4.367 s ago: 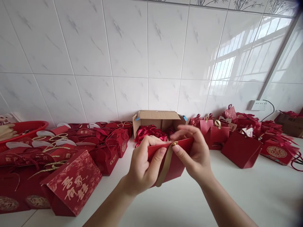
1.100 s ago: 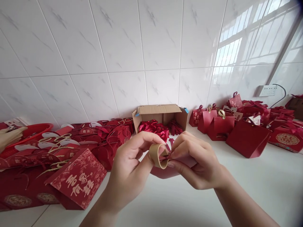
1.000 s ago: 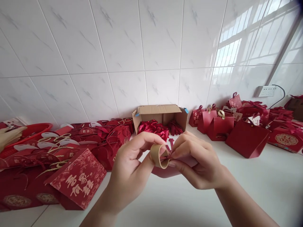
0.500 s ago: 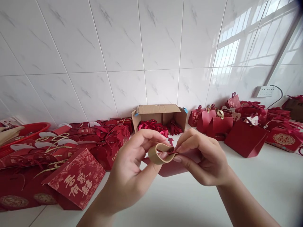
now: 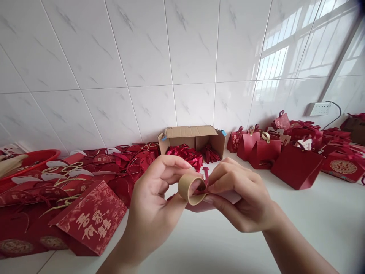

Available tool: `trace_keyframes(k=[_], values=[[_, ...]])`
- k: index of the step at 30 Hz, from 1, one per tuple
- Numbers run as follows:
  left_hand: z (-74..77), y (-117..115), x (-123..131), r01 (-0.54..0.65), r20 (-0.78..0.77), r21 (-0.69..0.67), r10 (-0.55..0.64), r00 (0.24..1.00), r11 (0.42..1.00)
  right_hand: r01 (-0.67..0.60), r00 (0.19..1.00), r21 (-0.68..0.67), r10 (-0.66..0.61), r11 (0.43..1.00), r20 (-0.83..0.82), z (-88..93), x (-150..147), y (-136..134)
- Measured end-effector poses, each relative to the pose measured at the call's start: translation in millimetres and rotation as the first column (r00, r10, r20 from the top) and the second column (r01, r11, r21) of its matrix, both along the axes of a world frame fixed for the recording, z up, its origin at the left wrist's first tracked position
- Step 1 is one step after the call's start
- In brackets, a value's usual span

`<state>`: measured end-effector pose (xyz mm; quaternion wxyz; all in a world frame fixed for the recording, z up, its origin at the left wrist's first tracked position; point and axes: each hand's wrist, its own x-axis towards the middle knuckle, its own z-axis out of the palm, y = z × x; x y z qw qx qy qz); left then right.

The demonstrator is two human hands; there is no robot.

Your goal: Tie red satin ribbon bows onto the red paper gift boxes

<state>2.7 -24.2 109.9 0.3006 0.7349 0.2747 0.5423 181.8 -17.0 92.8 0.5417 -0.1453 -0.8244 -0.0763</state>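
Both hands work on one small red gift box (image 5: pixel 199 205) held just above the white counter (image 5: pixel 313 228). My left hand (image 5: pixel 154 205) curls round the box's left side, its thumb inside a tan strap loop (image 5: pixel 189 188) on the box top. My right hand (image 5: pixel 239 198) pinches the top edge of the box where the loop's end meets it. Most of the box is hidden behind my fingers.
A cardboard box (image 5: pixel 194 142) with red ribbons stands against the tiled wall. Flat and folded red gift boxes (image 5: pixel 91 217) crowd the left; assembled red boxes (image 5: pixel 296 167) stand on the right. A red basin (image 5: pixel 31 158) sits far left, a wall socket (image 5: pixel 318 109) far right.
The strap, hanging down the box front 4.4 s ago, is now bent into a loop on top. Over the last second my fingers shifted slightly on it.
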Motion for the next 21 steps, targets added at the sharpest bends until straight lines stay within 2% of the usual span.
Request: trace_keyframes(k=[4, 7, 11, 17, 21], values=[[-2.4, 1.6, -0.7, -0.022, -0.015, 0.014, 0.022, 1.000, 1.000, -0.002, 1.000, -0.002, 0.002, 1.000, 0.005, 0.3, -0.1, 0.1], [-4.1, 1.6, -4.1, -0.021, -0.072, 0.081, 0.027, 0.997, 0.997, 0.003, 1.000, -0.015, -0.004, 1.000, -0.014, 0.6, 2.0, 0.2], [-3.6, -0.5, -6.5, 0.061, -0.119, 0.163, -0.042, 0.992, 0.985, 0.040, 0.998, 0.034, -0.038, 0.999, -0.049, 1.8, 4.4, 0.8], [-4.3, -1.9, -3.6, 0.175, -0.077, 0.232, -0.162, 0.984, 0.957, -0.032, 0.990, 0.137, 0.051, 0.990, -0.134, 2.1, 3.1, 6.3], [-7.0, -1.0, -3.8, 0.196, -0.071, 0.267, -0.184, 0.980, 0.944, -0.044, 0.988, 0.151, 0.065, 0.988, -0.139, 2.3, 2.4, 7.8]])
